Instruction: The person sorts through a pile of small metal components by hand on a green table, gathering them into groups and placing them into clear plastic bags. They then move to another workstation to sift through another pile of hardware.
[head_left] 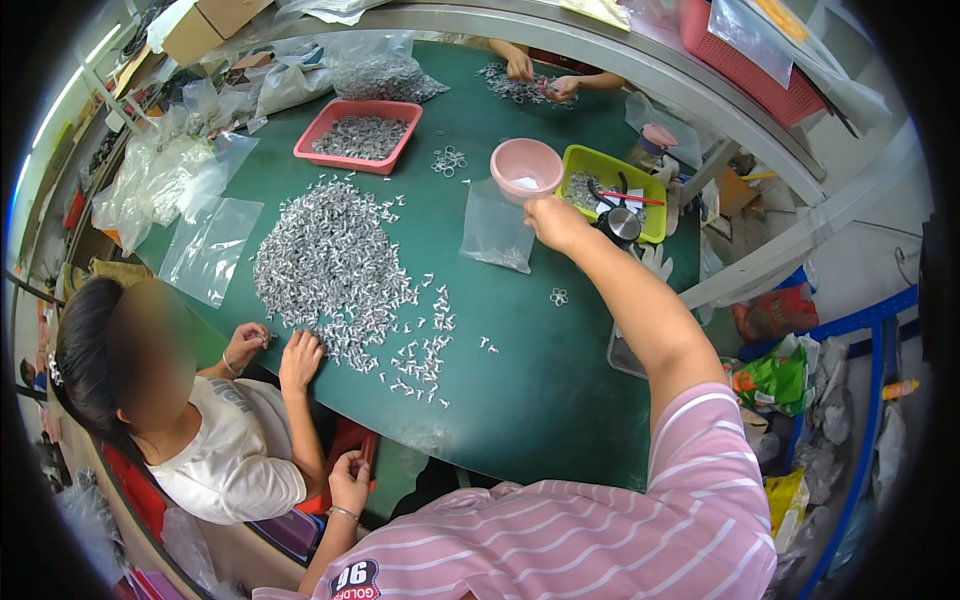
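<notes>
My right arm reaches across the green table. My right hand is closed on the near rim of a round pink bowl, which has something white inside. Under and beside the bowl lies a clear plastic bag with a few small pieces in it. My left hand is low, off the table's near edge beside a red seat. Its fingers are curled, and what they hold, if anything, is hidden. Left of the bowl spreads a large pile of small silvery metal parts.
A green tray holds small parts and a black-handled tool. A red tray full of parts stands farther back. One co-worker's hands are at the pile; another person's hands work at the far edge. A metal frame rises at right.
</notes>
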